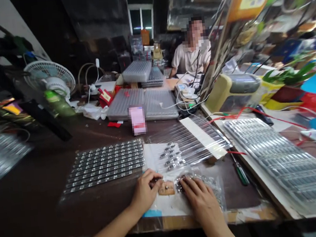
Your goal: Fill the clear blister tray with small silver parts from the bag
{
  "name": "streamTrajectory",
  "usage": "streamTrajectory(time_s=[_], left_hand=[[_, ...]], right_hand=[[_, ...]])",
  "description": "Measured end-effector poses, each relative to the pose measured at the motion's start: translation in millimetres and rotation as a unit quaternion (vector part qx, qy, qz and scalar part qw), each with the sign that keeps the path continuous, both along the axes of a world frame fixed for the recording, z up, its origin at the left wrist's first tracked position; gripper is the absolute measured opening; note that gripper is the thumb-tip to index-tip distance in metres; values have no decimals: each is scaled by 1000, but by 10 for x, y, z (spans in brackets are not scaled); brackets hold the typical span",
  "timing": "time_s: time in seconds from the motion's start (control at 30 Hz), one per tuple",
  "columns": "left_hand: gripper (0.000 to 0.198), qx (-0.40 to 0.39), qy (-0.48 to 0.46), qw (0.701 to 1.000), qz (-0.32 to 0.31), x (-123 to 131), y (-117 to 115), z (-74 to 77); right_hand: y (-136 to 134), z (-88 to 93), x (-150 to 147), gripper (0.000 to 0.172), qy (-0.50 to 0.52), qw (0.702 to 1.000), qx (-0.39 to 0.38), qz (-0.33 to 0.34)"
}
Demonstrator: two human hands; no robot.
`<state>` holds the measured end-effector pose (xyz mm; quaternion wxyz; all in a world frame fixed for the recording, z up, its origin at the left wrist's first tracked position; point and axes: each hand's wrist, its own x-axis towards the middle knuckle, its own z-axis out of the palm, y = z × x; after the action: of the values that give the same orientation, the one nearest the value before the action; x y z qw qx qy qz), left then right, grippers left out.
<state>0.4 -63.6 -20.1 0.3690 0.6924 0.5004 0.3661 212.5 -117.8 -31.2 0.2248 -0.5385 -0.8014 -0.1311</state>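
Beside a small wooden block (166, 188), my left hand (145, 189) is closed, thumb and fingers pinched together. A small dark object seems to show at those fingertips, too little to name. My right hand (203, 198) reaches over a clear plastic bag (218, 187) and a pile of small shiny metal parts (180, 183), fingers stretched out and fingertips on the pile. Just beyond the hands, several loose metal pieces (172, 156) lie at the left end of a clear ribbed tray (195, 141). Left of it, another tray (106, 163) carries rows of dark strips with shiny fittings.
A green-handled screwdriver (241, 173) lies right of my right hand. A filled clear tray (283, 159) stretches along the right side. Stacked trays (142, 103), cables and a fan (51, 78) stand further back. Across the table sits a person (192, 56).
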Motion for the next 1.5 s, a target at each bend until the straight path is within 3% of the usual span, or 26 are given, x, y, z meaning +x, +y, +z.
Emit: streamTrajectory(time_s=[0.13, 0.27, 0.53, 1.03, 1.17, 1.3, 1.4, 1.5], left_hand=[[15, -37, 8, 999, -8, 16, 44, 85], [13, -4, 36, 998, -42, 100, 23, 158], [12, 91, 98, 986, -101, 198, -84, 40], [14, 67, 96, 988, -104, 229, -89, -29], [14, 65, 71, 989, -108, 249, -83, -24], [11, 85, 63, 994, -41, 72, 27, 79], [8, 116, 156, 980, 49, -240, 178, 144], [5, 141, 235, 958, 82, -565, 264, 128]], right_hand=[[-42, -33, 22, 26, 32, 999, -35, -5], [-24, -47, -42, 22, 70, 997, -22, -13], [6, -13, -56, 19, 160, 987, -2, -14], [9, -88, 39, 30, 165, 986, -17, 25], [39, -11, -17, 24, 192, 981, -17, 35], [71, 127, -234, 17, 218, 973, -58, 44], [82, 139, -365, 19, 198, 973, -115, 31], [85, 83, -391, 19, 201, 971, -130, 12]])
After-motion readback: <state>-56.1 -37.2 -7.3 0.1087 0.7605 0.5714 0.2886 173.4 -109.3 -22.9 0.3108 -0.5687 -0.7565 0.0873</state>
